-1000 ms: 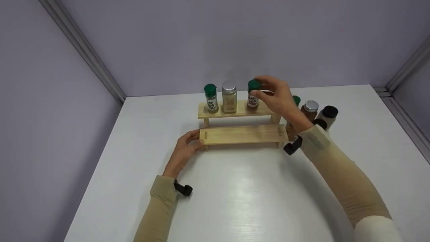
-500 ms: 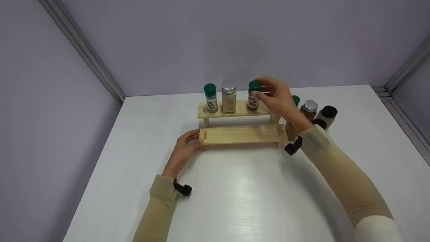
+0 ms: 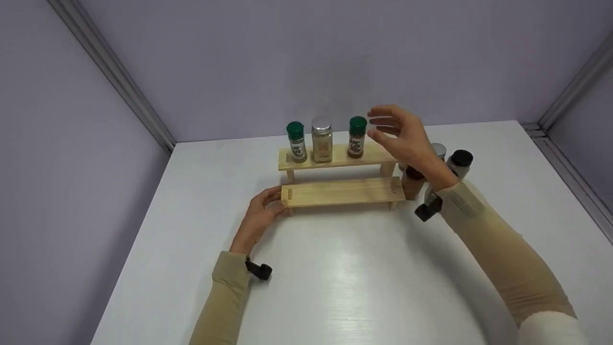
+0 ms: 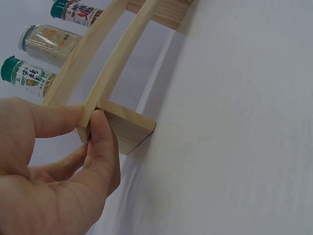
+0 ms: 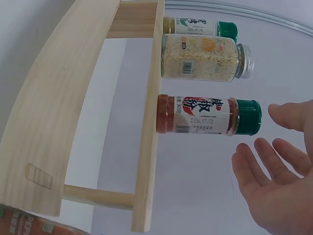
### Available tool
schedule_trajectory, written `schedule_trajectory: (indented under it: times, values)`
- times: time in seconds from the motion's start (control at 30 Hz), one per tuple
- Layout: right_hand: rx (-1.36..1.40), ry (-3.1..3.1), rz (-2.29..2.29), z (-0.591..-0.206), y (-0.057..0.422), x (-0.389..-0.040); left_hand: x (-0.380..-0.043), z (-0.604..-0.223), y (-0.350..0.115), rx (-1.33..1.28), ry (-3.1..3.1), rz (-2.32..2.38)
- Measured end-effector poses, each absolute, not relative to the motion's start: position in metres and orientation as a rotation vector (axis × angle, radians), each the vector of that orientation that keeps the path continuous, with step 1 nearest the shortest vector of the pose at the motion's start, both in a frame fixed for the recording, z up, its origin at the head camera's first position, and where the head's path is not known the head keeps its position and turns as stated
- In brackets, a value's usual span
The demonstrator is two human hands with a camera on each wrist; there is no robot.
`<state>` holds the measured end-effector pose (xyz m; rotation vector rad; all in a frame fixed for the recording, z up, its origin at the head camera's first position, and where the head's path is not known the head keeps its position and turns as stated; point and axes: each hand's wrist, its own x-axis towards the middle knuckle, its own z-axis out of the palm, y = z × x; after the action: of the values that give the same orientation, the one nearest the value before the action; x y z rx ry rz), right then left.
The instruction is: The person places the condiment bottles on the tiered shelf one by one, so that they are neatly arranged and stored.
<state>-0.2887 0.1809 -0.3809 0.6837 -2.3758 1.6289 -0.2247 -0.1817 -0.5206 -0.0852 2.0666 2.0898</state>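
Note:
My left hand [image 3: 261,215] pinches the left end of the lower shelf of a two-tier wooden rack [image 3: 342,192]; in the left wrist view, thumb and fingers [image 4: 100,156] close around the board's end. My right hand [image 3: 402,136] is off to the right of a green-capped jar of red powder [image 3: 357,139], fingers spread and holding nothing. That jar stands upright on the upper shelf, a small gap from the fingertips. To its left on the same shelf are a silver-capped jar [image 3: 322,141] of pale grains and another green-capped jar [image 3: 297,143].
Right of the rack, partly behind my right hand and wrist, several more jars stand on the white table [image 3: 306,287], among them a black-capped jar [image 3: 460,163] and a silver-capped one [image 3: 438,151]. A grey wall [image 3: 325,67] rises behind the table.
My right hand has let go of the green-capped jar of red powder and drawn back to the right, its fingers spreading. The jar stays on the upper shelf. The left hand keeps its hold.

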Motion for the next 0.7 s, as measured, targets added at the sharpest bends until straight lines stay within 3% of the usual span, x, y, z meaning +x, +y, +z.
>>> schedule_trajectory:
  times: [0.7]
  values:
    - [0.667, -2.359, 1.317, -0.363, 0.256, -0.226, -0.226, -0.521, -0.182, -0.091, 2.032, 2.104]
